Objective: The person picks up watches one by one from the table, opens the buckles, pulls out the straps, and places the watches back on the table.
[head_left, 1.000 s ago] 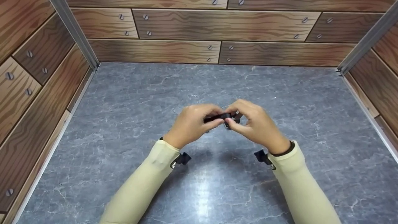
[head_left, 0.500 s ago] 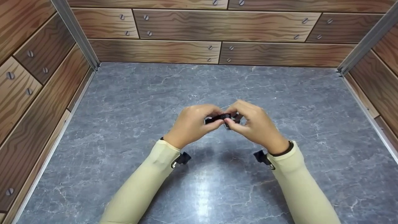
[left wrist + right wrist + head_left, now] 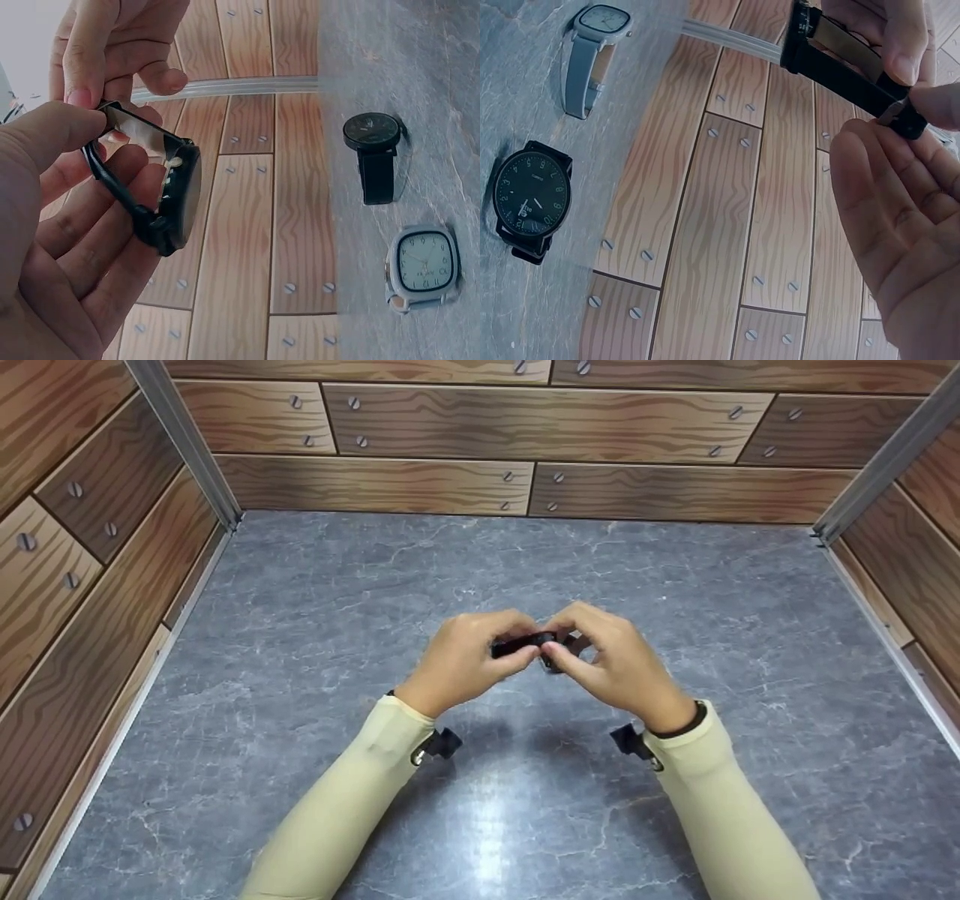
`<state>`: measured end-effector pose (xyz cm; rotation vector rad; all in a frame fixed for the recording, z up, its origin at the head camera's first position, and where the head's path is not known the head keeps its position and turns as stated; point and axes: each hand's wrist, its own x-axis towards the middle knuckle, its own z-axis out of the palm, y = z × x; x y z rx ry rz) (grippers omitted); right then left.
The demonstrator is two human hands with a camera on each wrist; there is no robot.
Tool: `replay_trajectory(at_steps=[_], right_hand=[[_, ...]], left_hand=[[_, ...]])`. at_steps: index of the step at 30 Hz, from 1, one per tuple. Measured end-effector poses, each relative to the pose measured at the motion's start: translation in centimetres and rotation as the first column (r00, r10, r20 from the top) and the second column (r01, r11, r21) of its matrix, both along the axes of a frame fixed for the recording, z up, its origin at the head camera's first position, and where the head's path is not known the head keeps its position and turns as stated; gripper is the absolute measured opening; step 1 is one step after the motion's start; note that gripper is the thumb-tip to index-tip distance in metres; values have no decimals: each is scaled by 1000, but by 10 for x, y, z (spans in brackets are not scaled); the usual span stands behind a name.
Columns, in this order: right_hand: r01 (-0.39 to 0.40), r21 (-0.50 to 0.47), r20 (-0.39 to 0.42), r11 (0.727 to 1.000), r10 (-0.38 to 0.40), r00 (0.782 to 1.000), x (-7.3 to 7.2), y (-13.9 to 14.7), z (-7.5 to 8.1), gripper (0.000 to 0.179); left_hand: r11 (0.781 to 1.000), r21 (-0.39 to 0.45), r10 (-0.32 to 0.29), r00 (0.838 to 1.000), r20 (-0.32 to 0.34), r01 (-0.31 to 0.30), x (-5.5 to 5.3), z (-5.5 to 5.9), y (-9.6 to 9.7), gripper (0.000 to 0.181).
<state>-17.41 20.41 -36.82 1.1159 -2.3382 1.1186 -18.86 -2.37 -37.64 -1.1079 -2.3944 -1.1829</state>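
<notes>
A: Head view, what did you get?
B: Left hand [image 3: 461,656] and right hand [image 3: 619,660] met over the middle of the tabletop [image 3: 375,570]. Both hands were narrow, gripping a black watch [image 3: 516,646] between them. Mostly covered by fingers.
A: Surroundings?
B: Plank-pattern wall [image 3: 435,484] along the far side, more on left and right. Pale sleeves [image 3: 330,802] came in from the near edge.
A: Left wrist?
B: Watch was up off the tabletop. Left thumb pinched its strap [image 3: 118,186], right fingers on the same end. Strap made a loop, case [image 3: 181,202] out to the right, seen side-on.
A: Buckled?
B: Couldn't tell, fingers hid it.
A: Anything lying on the tabletop?
B: Right of that view: a round-dial watch [image 3: 371,131], black, and a pale square watch [image 3: 424,261] near it, apart.
A: Right wrist?
B: Same grip, other side. Right thumb and fingertips pinched the strap end. Both loose watches sat left, well apart from the hands, dials showing. Square one had a grey-blue strap.
</notes>
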Motion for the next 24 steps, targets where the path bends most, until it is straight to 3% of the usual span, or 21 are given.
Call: replay_trajectory(at_steps=[5, 14, 24], right_hand=[[8, -1, 18, 1000, -8, 1000, 2, -2, 0, 13], [35, 25, 21, 999, -36, 999, 3, -1, 2, 14], [27, -38, 43, 999, -25, 999, 1, -2, -2, 12]], left_hand=[[999, 38, -23, 997, 69, 21, -1, 0, 0, 14], [999, 44, -37, 992, 121, 32, -1, 0, 0, 16], [999, 46, -33, 992, 121, 28, -1, 0, -1, 18]])
